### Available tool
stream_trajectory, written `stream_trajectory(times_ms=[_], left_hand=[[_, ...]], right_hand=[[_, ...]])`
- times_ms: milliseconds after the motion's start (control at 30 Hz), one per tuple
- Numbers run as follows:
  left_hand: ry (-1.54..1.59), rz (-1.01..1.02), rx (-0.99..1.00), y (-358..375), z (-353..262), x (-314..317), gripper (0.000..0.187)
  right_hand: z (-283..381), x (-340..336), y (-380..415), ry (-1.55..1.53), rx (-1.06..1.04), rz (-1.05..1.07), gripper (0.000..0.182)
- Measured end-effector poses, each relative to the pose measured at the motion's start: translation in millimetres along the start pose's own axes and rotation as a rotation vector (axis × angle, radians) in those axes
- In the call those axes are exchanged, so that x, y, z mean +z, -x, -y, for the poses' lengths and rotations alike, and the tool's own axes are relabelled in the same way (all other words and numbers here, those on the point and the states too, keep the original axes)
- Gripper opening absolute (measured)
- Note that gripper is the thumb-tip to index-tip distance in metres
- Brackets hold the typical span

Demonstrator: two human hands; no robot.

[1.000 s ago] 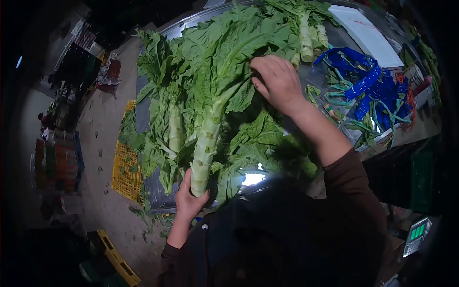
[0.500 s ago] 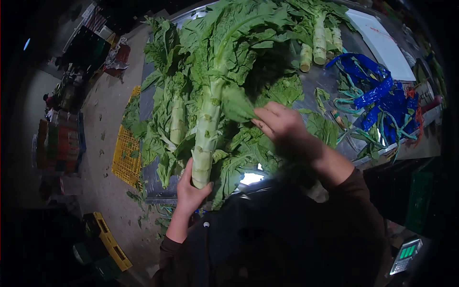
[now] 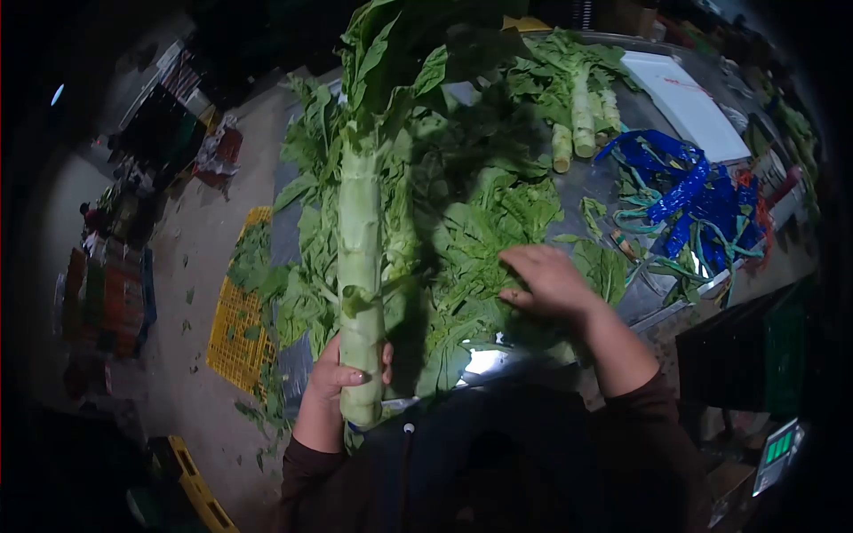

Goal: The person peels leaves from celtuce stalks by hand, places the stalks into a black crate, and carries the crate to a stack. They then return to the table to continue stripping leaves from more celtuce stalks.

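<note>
A thick pale green celtuce stalk stands nearly upright, leaves still at its top and scars along its stem. My left hand is wrapped around its lower end. To the right, my right hand is over a heap of loose celtuce leaves, thumb and fingers apart, with nothing visible in them. Another leafy celtuce lies partly hidden behind the held one. Farther back on the metal table, several trimmed celtuce stalks lie together with leafy tops.
Blue straps and teal cord lie tangled at the table's right, near a white foam lid. A yellow plastic crate is on the floor at left, leaves on it. A scale with a lit display is at lower right.
The celtuce has come closer to me and more upright, raised by my left hand. My right hand has let go of the leaf it was pulling and moved slightly right and down.
</note>
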State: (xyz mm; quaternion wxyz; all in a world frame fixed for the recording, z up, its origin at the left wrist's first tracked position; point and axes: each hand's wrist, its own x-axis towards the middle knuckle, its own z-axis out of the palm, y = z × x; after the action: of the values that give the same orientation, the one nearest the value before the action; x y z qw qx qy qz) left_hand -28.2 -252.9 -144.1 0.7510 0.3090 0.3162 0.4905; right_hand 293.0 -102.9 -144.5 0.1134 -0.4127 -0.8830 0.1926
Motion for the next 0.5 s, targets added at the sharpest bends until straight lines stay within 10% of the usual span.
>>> stream_trajectory(times_ms=[500], left_hand=[[0.328,0.755,-0.581,-54.0,-4.4,1.3,0.097]], right_hand=[[106.9,56.6,154.2,-0.833,0.413,-0.605,0.066]])
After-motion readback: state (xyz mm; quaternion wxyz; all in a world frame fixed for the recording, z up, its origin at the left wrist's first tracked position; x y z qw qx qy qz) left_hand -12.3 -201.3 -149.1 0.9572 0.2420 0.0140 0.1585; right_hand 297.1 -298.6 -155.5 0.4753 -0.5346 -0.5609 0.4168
